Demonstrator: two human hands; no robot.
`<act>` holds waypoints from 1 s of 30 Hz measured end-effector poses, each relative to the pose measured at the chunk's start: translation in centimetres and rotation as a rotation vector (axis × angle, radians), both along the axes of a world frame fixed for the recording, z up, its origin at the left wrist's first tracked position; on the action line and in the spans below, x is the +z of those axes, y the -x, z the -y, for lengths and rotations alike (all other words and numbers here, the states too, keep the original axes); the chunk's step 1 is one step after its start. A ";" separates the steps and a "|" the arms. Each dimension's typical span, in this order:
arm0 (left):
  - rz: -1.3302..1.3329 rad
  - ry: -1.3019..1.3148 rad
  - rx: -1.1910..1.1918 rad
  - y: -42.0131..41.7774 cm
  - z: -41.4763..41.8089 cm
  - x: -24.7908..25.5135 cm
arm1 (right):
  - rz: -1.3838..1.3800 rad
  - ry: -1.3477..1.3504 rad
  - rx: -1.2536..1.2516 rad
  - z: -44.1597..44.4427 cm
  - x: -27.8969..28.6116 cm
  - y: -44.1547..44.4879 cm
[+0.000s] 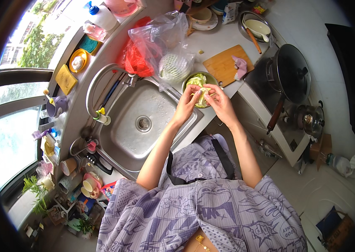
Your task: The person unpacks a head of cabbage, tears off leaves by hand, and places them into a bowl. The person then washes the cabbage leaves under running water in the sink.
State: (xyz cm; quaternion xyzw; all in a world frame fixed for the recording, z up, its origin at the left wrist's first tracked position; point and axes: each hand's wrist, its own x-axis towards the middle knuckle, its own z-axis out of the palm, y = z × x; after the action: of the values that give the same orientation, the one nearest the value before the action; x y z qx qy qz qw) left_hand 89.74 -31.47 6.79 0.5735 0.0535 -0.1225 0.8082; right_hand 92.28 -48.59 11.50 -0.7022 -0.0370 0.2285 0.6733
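Note:
Between the fingertips of both hands is a pale green leaf piece (202, 98), apparently cabbage. My left hand (186, 105) grips its left side and my right hand (221, 105) its right side. Both hands are over a round bowl (214, 78) at the counter's edge. More pale green leaves (198, 79) lie in this bowl, partly hidden by my fingers. Just behind the bowl, a round item in white foam netting (175, 67) rests in a clear plastic bag (165, 33). A wooden cutting board (221, 64) lies to the right with a pink cloth (239, 67) on it.
Left of the bowl is a stainless steel sink (133, 138) with a curved faucet (91, 91). A red plastic bag (136, 60) sits behind it. On the right, a lidded wok (292, 74) stands on the cooktop (257, 75), its handle pointing towards me. A pot (312, 121) is nearby.

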 end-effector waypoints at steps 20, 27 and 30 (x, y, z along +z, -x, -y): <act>0.097 -0.284 -0.022 -0.2 -1.1 4.1 | 0.342 0.340 0.091 0.1 1.6 -0.5; -0.065 0.060 0.018 -0.2 -1.4 2.0 | 0.165 0.063 -0.190 0.5 -1.1 -0.6; -0.130 0.124 0.023 -0.1 -1.3 1.4 | 0.065 0.022 -0.089 0.3 -0.8 -0.4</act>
State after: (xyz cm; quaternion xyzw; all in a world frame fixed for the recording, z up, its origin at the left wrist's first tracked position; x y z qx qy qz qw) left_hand 89.87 -30.17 8.16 0.5124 0.1049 -0.1532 0.8384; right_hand 92.63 -48.92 10.66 -0.7175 -0.0253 0.1758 0.6735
